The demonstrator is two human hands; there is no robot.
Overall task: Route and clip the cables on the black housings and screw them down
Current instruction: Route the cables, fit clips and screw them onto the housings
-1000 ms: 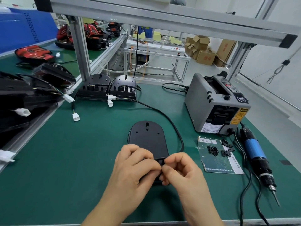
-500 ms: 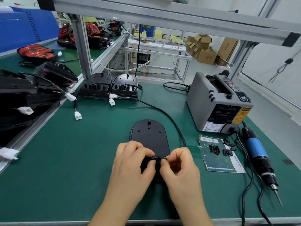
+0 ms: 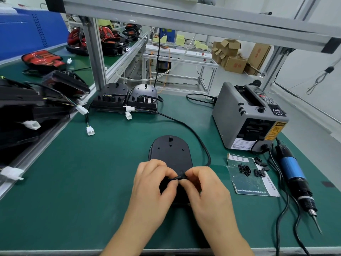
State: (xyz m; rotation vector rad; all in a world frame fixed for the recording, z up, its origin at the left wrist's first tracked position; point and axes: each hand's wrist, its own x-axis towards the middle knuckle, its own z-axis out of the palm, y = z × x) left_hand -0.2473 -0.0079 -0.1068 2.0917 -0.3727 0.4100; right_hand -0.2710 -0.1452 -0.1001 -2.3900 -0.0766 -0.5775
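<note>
Your left hand [image 3: 156, 180] and right hand [image 3: 201, 183] were fingertip to fingertip, both pinching a small black clip [image 3: 180, 177] just above the black housing [image 3: 170, 152], which lay under and beyond them. Its black cable [image 3: 203, 145] looped away past your right knuckles.

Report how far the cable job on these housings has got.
Done: hard to judge; two back housings stand by the post, wires trailing. In hand: left hand and right hand pinch a small black piece at the near end of the front housing, a cable looping on its right. Left: loose clips lie on the paper card, the screwdriver lies aside, so screwing looks undone.
</note>
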